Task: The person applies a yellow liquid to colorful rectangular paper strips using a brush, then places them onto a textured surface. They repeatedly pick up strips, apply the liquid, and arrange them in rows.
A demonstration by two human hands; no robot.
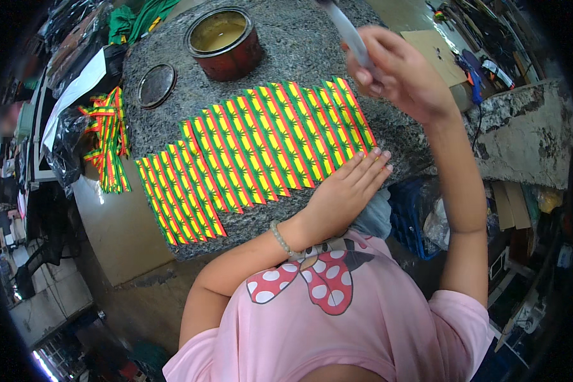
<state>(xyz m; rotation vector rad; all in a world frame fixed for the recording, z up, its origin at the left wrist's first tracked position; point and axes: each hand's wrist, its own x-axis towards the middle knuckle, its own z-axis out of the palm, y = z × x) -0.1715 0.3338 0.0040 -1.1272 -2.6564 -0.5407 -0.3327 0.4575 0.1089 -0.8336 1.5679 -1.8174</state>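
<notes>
Strips lie on surface, our side of tin. We seem to be steadying them: left hand flat, fingers nearly together; right hand, right of tin, clamped on pale tool. Next move likely needs strips unshifted.

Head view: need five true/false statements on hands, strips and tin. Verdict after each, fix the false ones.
1. The right hand holds a pale-handled tool. True.
2. The left hand grips the rim of the tin. False: it lies spread at the right end of the row of patterned strips, over their lower ends.
3. The tin stands open on the stone slab. True.
4. The dark round lid lies to the right of the tin. False: it lies to the left of it in the picture.
5. A beaded bracelet is on the left wrist. True.
</notes>
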